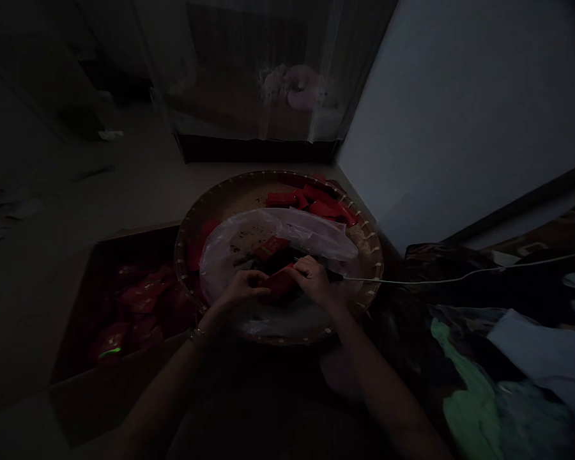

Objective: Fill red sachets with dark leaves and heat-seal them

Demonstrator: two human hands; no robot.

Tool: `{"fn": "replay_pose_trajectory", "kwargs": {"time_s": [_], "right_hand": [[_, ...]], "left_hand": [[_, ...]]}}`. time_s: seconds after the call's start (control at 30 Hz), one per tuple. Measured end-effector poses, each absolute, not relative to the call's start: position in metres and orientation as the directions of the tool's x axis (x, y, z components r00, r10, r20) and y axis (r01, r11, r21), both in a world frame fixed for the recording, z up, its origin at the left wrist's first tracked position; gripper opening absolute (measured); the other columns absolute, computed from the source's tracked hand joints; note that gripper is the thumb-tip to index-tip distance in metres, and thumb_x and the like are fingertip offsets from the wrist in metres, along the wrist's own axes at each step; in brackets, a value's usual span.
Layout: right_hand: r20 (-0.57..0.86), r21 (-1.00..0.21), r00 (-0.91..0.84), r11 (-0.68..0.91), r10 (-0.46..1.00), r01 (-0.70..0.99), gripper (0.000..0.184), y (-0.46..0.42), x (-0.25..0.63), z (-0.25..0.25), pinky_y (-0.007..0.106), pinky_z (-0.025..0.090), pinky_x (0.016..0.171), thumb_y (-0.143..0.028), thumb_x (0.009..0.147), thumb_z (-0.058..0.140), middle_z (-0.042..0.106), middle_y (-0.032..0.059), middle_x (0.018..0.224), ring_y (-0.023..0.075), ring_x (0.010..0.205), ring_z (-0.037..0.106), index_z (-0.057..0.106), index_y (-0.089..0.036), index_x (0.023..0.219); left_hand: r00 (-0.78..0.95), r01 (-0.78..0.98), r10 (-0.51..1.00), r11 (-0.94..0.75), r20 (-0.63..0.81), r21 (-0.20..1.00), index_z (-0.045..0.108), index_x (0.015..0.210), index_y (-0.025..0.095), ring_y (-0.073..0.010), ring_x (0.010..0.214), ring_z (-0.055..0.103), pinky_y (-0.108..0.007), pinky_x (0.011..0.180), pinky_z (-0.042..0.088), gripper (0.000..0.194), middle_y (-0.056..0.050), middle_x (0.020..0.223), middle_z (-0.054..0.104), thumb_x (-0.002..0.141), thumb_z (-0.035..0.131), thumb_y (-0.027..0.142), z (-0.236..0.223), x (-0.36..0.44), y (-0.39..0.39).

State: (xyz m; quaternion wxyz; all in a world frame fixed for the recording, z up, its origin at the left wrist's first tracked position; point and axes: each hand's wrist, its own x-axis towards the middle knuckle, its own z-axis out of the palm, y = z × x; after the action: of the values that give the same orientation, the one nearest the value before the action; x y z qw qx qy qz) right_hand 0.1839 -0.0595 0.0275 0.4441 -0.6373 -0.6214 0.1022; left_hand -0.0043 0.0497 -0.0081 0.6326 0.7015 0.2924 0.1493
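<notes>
My left hand (243, 286) and my right hand (312, 280) both grip a small red packet (280, 285) by its opposite sides. They are over a round woven bamboo tray (184, 220). Under them lies a clear plastic sheet (220, 246) with dark loose bits (242, 246) scattered on it. Another red packet (273, 246) rests just beyond my fingers, beside a dark shape too dim to make out. A pile of red packets (323, 203) sits at the tray's far right. My fingers are closed on the packet's edges.
At left stands an open cardboard box (119, 377) with several shiny red packets (146, 295). A white cord (412, 282) crosses the tray's right rim. Clothes (531, 345) lie heaped at right, below a pale wall panel (464, 108). A sheer curtain (249, 76) hangs ahead. The room is dark.
</notes>
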Motion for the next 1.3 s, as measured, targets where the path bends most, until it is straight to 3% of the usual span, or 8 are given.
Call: {"fn": "replay_pose_trajectory", "kwargs": {"time_s": [0.3, 0.43, 0.63, 0.7, 0.83, 0.93, 1.13, 1.3], "right_hand": [[0.037, -0.807, 0.207, -0.093, 0.978, 0.584, 0.015, -0.059, 0.182, 0.034, 0.022, 0.037, 0.059, -0.029, 0.081, 0.062, 0.065, -0.0009, 0.068, 0.013, 0.063, 0.054, 0.069, -0.015, 0.078], [0.072, -0.816, 0.188, -0.051, 0.98, 0.576, 0.013, -0.059, 0.18, 0.03, 0.023, 0.04, 0.061, -0.027, 0.081, 0.063, 0.066, -0.0013, 0.068, 0.0135, 0.064, 0.057, 0.07, -0.016, 0.078], [0.351, -0.717, 0.163, 0.152, 0.922, 0.681, 0.01, -0.067, 0.178, 0.04, 0.029, 0.048, 0.077, -0.026, 0.083, 0.063, 0.069, 0.0056, 0.089, 0.0176, 0.083, 0.064, 0.071, -0.019, 0.085], [0.31, -0.685, 0.182, 0.087, 0.933, 0.723, 0.013, -0.069, 0.179, 0.045, 0.03, 0.048, 0.078, -0.026, 0.083, 0.064, 0.07, 0.007, 0.093, 0.0193, 0.086, 0.064, 0.071, -0.02, 0.09], [0.043, -0.711, 0.166, -0.087, 0.985, 0.698, 0.012, -0.069, 0.179, 0.048, 0.027, 0.045, 0.066, -0.026, 0.084, 0.062, 0.072, 0.0034, 0.082, 0.018, 0.073, 0.065, 0.072, -0.019, 0.087], [-0.032, -0.741, 0.129, -0.11, 0.991, 0.663, 0.014, -0.066, 0.176, 0.045, 0.025, 0.043, 0.064, -0.02, 0.086, 0.058, 0.073, 0.0024, 0.08, 0.0168, 0.072, 0.064, 0.072, -0.018, 0.085], [0.008, -0.723, 0.05, -0.029, 0.999, 0.69, 0.014, -0.062, 0.168, 0.035, 0.026, 0.044, 0.069, -0.013, 0.085, 0.058, 0.071, 0.0035, 0.084, 0.016, 0.077, 0.063, 0.071, -0.018, 0.089], [0.186, -0.673, 0.159, 0.008, 0.97, 0.739, 0.013, -0.068, 0.176, 0.04, 0.032, 0.046, 0.081, -0.021, 0.08, 0.068, 0.071, 0.0065, 0.091, 0.02, 0.09, 0.062, 0.071, -0.019, 0.092]], "left_hand": [[0.762, 0.195, 0.629, 0.01, -0.158, 0.981, 0.069, 0.091, 0.012, -0.0189, 0.074, 0.065, -0.028, 0.067, 0.051, 0.039, -0.005, 0.081, 0.071, 0.059, 0.078, 0.033, -0.016, -0.003, 0.048], [0.771, 0.241, 0.609, -0.012, -0.184, 0.97, 0.067, 0.101, 0.013, -0.0212, 0.085, 0.065, -0.029, 0.074, 0.052, 0.047, -0.005, 0.092, 0.072, 0.059, 0.079, 0.03, -0.009, -0.003, 0.044], [0.811, 0.272, 0.504, 0.123, -0.296, 0.955, 0.068, 0.102, 0.011, -0.0202, 0.078, 0.066, -0.028, 0.068, 0.052, 0.041, -0.005, 0.086, 0.073, 0.065, 0.075, 0.028, -0.004, -0.003, 0.038], [0.809, 0.245, 0.515, 0.143, -0.284, 0.959, 0.068, 0.102, 0.011, -0.0198, 0.077, 0.066, -0.028, 0.068, 0.052, 0.043, -0.005, 0.085, 0.073, 0.063, 0.076, 0.028, -0.003, -0.002, 0.038], [0.815, 0.22, 0.522, 0.123, -0.251, 0.968, 0.069, 0.098, 0.011, -0.0199, 0.078, 0.065, -0.028, 0.07, 0.051, 0.042, -0.004, 0.085, 0.072, 0.061, 0.077, 0.028, -0.001, 0.0, 0.037], [0.829, 0.203, 0.506, 0.127, -0.24, 0.971, 0.067, 0.101, 0.011, -0.0186, 0.078, 0.064, -0.026, 0.069, 0.049, 0.045, -0.005, 0.088, 0.071, 0.062, 0.076, 0.028, 0.002, 0.0, 0.034], [0.861, 0.265, 0.431, 0.076, -0.271, 0.961, 0.065, 0.108, 0.012, -0.0133, 0.07, 0.058, -0.021, 0.062, 0.044, 0.046, 0.0, 0.084, 0.067, 0.065, 0.073, 0.028, 0.0, -0.002, 0.032], [0.808, 0.307, 0.509, 0.069, -0.298, 0.949, 0.067, 0.102, 0.009, -0.0112, 0.062, 0.053, -0.02, 0.055, 0.04, 0.045, 0.0, 0.075, 0.064, 0.064, 0.073, 0.032, 0.001, -0.001, 0.034]]}}
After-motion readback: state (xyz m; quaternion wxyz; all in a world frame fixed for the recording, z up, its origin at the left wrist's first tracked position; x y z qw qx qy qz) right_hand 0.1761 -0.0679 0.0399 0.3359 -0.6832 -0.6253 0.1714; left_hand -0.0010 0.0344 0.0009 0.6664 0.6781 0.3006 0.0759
